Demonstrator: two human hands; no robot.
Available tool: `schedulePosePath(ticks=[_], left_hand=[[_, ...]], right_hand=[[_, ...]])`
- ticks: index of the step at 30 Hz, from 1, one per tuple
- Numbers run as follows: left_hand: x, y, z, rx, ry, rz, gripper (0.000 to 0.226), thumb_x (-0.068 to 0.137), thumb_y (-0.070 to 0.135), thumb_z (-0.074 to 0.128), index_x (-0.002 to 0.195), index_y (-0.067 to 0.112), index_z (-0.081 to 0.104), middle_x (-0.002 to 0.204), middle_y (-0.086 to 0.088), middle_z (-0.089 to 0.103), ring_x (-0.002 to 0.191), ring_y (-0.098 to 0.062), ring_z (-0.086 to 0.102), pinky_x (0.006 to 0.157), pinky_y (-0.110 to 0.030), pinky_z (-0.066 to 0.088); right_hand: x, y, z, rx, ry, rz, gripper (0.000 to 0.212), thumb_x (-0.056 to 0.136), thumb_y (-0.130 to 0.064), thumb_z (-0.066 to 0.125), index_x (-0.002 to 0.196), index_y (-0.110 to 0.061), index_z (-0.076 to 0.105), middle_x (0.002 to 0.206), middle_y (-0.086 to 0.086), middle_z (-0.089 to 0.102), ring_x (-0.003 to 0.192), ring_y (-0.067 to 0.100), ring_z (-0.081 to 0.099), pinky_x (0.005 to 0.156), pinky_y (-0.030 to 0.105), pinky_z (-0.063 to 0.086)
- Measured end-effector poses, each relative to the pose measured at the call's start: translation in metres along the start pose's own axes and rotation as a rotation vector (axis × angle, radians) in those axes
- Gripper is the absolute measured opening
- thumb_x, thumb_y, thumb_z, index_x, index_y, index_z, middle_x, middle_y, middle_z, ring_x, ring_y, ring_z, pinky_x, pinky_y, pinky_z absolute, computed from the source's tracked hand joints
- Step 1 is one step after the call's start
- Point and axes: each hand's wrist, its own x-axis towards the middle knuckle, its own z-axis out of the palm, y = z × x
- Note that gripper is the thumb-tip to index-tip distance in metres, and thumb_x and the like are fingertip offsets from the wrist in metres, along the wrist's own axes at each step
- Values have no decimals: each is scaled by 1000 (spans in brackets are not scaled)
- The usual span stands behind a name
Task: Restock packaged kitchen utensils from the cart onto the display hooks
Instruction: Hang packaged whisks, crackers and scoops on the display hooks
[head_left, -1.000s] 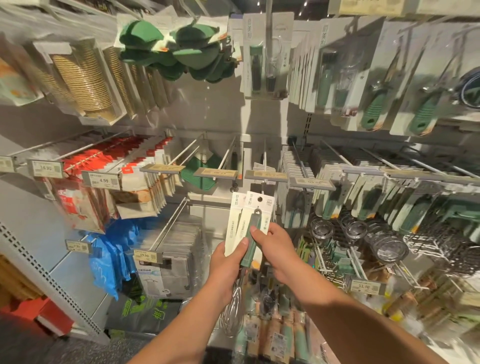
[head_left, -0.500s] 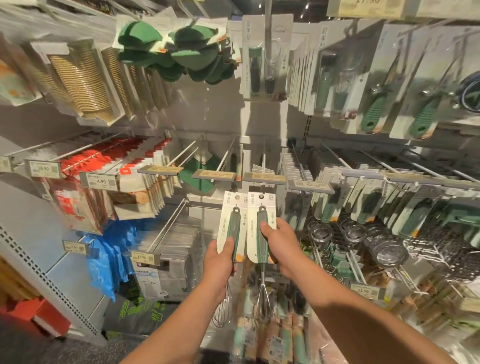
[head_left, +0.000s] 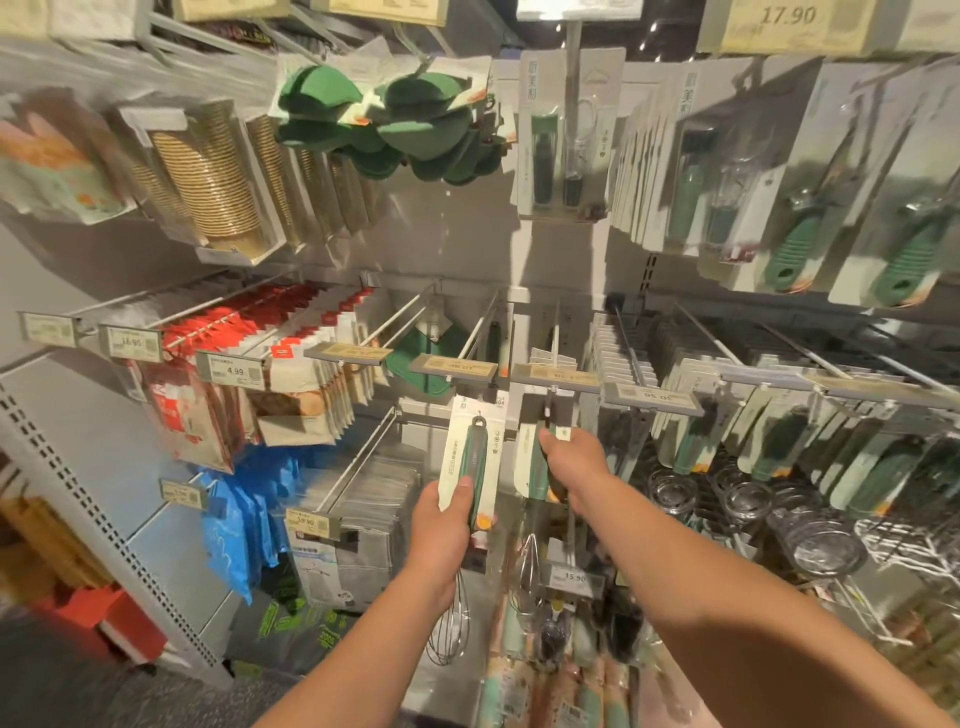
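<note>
My left hand (head_left: 445, 525) grips a carded whisk (head_left: 470, 457) with a green handle; its wire head hangs below my wrist. My right hand (head_left: 574, 465) holds a second carded whisk (head_left: 532, 457), raised so the card's top sits just under the price tag of a display hook (head_left: 556, 338). That whisk's wire head (head_left: 527, 577) dangles below my hand. The card's top is partly hidden behind the tag, so I cannot tell whether it is on the hook.
Neighbouring hooks carry green-handled utensils (head_left: 685, 447) to the right and red-and-white packets (head_left: 291, 332) to the left. A nearly bare hook (head_left: 480, 322) juts out above my left hand. Glass lids (head_left: 815, 535) hang lower right. More packaged utensils (head_left: 561, 686) lie below my arms.
Both whisks, first held together, have been separated. My right hand has lifted its whisk up and right to the hook's tag. My left hand stayed lower with the other.
</note>
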Motion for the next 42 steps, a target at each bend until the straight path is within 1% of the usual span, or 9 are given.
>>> schedulePosePath(ticks=[7, 15, 20, 24, 27, 31, 34, 36, 42], left_hand=[[-3, 3, 4, -10, -22, -4, 16, 103, 39, 60, 112, 26, 64, 110, -3, 78, 106, -29, 73, 101, -55, 54], [-9, -2, 14, -21, -84, -14, 29, 104, 38, 58, 128, 22, 63, 117, 0, 76, 109, -23, 72, 102, -50, 55], [-13, -8, 16, -44, -94, 1, 22, 106, 32, 57, 123, 19, 63, 110, -4, 77, 101, -23, 74, 89, -40, 59], [-18, -10, 15, -23, -106, 22, 23, 106, 32, 57, 124, 19, 63, 110, -4, 77, 97, -20, 73, 78, -33, 57], [-24, -11, 14, -20, -144, 10, 15, 106, 32, 55, 117, 26, 64, 104, 2, 77, 90, -10, 74, 70, -24, 54], [-29, -15, 11, -1, -188, -26, 25, 103, 36, 61, 122, 21, 66, 104, -4, 79, 97, -25, 76, 83, -38, 60], [-32, -19, 9, 0, -207, -55, 23, 103, 34, 62, 119, 19, 68, 99, -5, 80, 89, -24, 77, 73, -33, 59], [-34, -20, 10, 5, -212, -80, 20, 103, 31, 63, 115, 16, 68, 89, -2, 79, 75, -14, 74, 61, -26, 55], [-38, -23, 13, 6, -232, -123, 17, 102, 21, 64, 113, 9, 67, 83, -5, 77, 67, -16, 64, 59, -29, 51]], right_hand=[[4, 3, -2, -82, -10, -5, 53, 107, -33, 55, 149, -2, 45, 152, 16, 49, 132, 35, 50, 104, 38, 41], [-7, 15, -8, -32, -123, 104, 76, 104, -50, 52, 160, -4, 27, 165, 14, 31, 150, 37, 34, 120, 48, 31], [-23, 15, -6, 28, -182, 81, 54, 103, -50, 55, 139, -10, 58, 125, 7, 68, 117, 27, 66, 99, 44, 57], [-39, 15, 1, 103, -291, 26, 59, 90, -64, 64, 123, -15, 69, 113, 4, 77, 104, 23, 74, 88, 41, 63], [-49, 16, 4, 16, -268, -91, 48, 93, -58, 65, 110, -13, 71, 106, 4, 78, 101, 26, 74, 89, 43, 61], [-58, 25, 3, -11, -202, -165, 42, 85, -53, 70, 104, -15, 69, 105, 5, 77, 102, 28, 72, 95, 49, 57], [-60, 33, 3, -22, -166, -180, 52, 83, -54, 67, 110, -10, 66, 112, 11, 74, 107, 29, 69, 100, 53, 54], [-64, 36, 0, -11, -154, -189, 35, 95, -42, 67, 108, -10, 66, 110, 9, 73, 106, 27, 69, 100, 50, 53], [-69, 36, -9, 58, -96, -213, 16, 103, -26, 61, 88, -20, 57, 84, -5, 62, 79, 11, 56, 69, 28, 42]])
